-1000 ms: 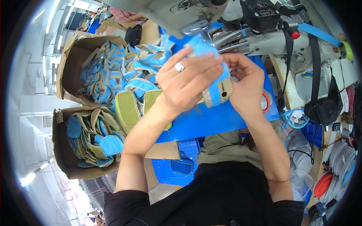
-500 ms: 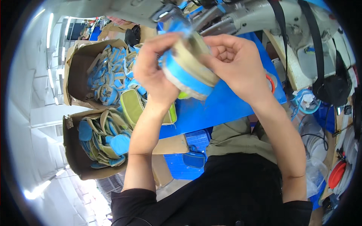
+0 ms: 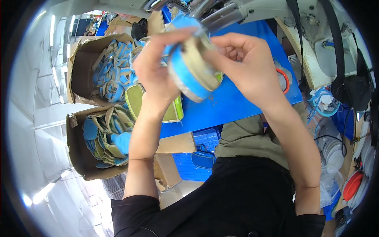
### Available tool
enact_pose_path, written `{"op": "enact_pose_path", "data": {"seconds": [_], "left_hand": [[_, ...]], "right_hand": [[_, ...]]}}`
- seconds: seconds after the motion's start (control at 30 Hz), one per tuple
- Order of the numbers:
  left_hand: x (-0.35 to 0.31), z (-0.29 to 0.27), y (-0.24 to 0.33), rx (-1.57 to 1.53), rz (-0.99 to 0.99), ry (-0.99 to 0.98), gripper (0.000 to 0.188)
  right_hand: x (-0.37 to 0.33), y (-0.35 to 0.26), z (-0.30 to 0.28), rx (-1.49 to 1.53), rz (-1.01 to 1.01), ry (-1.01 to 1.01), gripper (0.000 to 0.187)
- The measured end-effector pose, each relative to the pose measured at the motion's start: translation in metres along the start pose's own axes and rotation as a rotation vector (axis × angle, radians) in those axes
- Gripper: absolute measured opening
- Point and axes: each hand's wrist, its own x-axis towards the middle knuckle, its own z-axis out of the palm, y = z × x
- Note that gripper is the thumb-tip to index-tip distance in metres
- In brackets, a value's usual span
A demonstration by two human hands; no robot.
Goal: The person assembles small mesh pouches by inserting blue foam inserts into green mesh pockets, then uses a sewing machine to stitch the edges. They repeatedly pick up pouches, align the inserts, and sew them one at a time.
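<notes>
Between my hands a looped fabric band (image 3: 185, 75), beige with a blue stripe and a pale frayed edge, is held up over the blue tabletop (image 3: 233, 100). My left hand (image 3: 152, 67) curls around its left side; motion smears those fingertips. A light blue fabric piece (image 3: 183, 21) rises by the upper end of the band, and I cannot tell whether it is joined on. On the band's right edge, my right hand (image 3: 250, 65) pinches the beige cloth between thumb and fingers. Green fabric cases (image 3: 135, 98) lie beside and behind my left wrist.
Metal parts of a pale machine (image 3: 223, 17) stand just beyond my hands. At left, one cardboard box (image 3: 81, 73) holds blue-and-beige strips and another box (image 3: 77, 152) holds fabric pieces. A red-orange ring (image 3: 287, 81) lies at the table's right. Below is a blue crate (image 3: 189, 166).
Both hands have shifted slightly left with the band, which now tilts more upright. The view has also moved a little, showing more tabletop at the far side.
</notes>
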Motion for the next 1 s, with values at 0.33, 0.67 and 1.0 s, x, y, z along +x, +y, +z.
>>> {"op": "enact_pose_path", "data": {"seconds": [0.33, 0.67, 1.0], "left_hand": [[0.016, -0.004, 0.007, 0.380, 0.344, -0.048, 0.017], [0.014, -0.003, -0.011, 0.383, 0.333, 0.001, 0.022], [0.008, -0.010, -0.003, 0.114, 0.219, -0.090, 0.040]], "right_hand": [[-0.007, -0.014, 0.002, 0.033, 0.136, 0.050, 0.017], [0.016, -0.027, 0.006, 0.003, 0.143, 0.031, 0.023], [0.016, -0.020, 0.005, -0.045, 0.036, 0.004, 0.021]]}}
